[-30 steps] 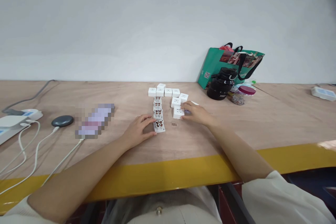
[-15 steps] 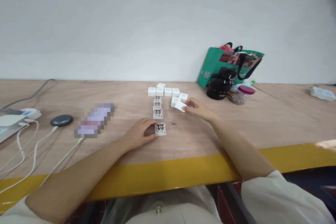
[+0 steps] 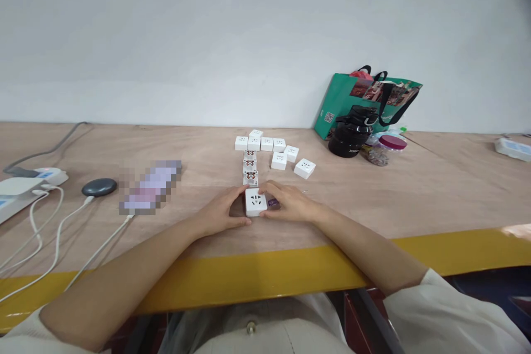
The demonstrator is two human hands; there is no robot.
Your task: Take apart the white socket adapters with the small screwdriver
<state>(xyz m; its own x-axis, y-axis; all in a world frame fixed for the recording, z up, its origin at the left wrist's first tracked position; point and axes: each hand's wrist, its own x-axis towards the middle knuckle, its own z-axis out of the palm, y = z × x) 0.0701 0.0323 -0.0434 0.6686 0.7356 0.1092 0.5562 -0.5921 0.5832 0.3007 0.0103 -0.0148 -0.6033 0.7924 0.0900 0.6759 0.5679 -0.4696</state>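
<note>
A white square socket piece [image 3: 256,202] with slots in its top sits near the table's front, between both hands. My right hand [image 3: 286,202] grips its right side with thumb and fingers, and a small purple item [image 3: 272,202] shows under that hand. At the socket's left is my left hand [image 3: 224,211], its thumb and forefinger apart around the left edge; whether it presses on the piece is hard to tell. Behind it stand several open bases with copper-coloured parts [image 3: 250,165] in a column. Beyond them are several closed white sockets [image 3: 266,144], with another [image 3: 305,168] lying apart at the right.
A black flask [image 3: 350,135], a green bag [image 3: 332,105] and a jar with a dark red lid [image 3: 392,142] stand at the back right. On the left lie a blurred phone [image 3: 153,188], a dark round device [image 3: 99,187], white cables and a power strip [image 3: 20,191].
My right hand has come left and nearer with a white cover, which now sits where the nearest open base was. A white socket now rests on the table where the right hand was.
</note>
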